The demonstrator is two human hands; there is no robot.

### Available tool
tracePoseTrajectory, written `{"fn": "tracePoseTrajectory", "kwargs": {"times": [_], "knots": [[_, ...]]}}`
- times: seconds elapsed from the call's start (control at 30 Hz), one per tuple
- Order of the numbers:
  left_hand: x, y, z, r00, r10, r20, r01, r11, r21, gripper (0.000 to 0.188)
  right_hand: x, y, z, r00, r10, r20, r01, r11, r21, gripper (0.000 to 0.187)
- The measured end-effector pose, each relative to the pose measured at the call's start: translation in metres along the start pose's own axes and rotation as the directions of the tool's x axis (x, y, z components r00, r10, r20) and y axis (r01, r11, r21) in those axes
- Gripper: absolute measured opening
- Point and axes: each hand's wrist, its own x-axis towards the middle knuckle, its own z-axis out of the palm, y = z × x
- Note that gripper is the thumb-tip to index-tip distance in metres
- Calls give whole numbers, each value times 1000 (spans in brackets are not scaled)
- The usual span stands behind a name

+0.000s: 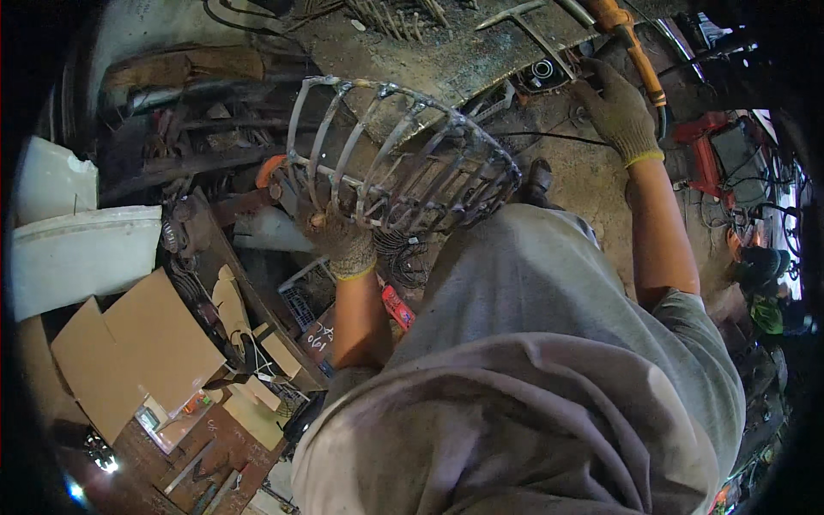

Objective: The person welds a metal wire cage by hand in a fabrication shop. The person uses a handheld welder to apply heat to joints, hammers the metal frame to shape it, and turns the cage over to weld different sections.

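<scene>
My left hand (pixel 336 233), in a grey knit glove with a yellow cuff, grips the lower rim of a round cage (pixel 403 150) welded from bare metal rods. The cage is held up, tilted on its side, its ribs curving toward the upper left. My right hand (pixel 618 112), gloved the same way, reaches to the upper right and rests on a dark metal work surface (pixel 481 60), right beside an orange-handled tool (pixel 635 51) with a cable. Whether its fingers close on the tool I cannot tell. My grey shirt fills the lower middle.
A T-shaped metal piece (pixel 524 21) lies on the rusty work surface. Scrap metal bars (pixel 189 120) pile at the upper left. Cardboard sheets (pixel 137 352) and white containers (pixel 77 249) lie at the left. A red machine (pixel 717 150) with cables stands at the right.
</scene>
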Motion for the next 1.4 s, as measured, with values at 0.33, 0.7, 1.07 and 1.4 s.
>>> {"fn": "tracePoseTrajectory", "kwargs": {"times": [0.33,0.7,1.07,1.4], "knots": [[6,10,-27,979,-72,191,97,988,-124,66,-17,-2,-10,977,-66,-203,90,990,107,44],[-2,-24,-77,916,396,-71,299,-551,779,53,57,116,-122,352,256,-900,63,953,296,57],[-11,-57,-79,958,276,76,232,-903,362,40,159,230,-152,515,520,-682,-346,854,389,69],[9,-99,-77,839,542,-47,369,-503,782,27,196,292,-158,511,332,-793,-315,931,186,51]]}}
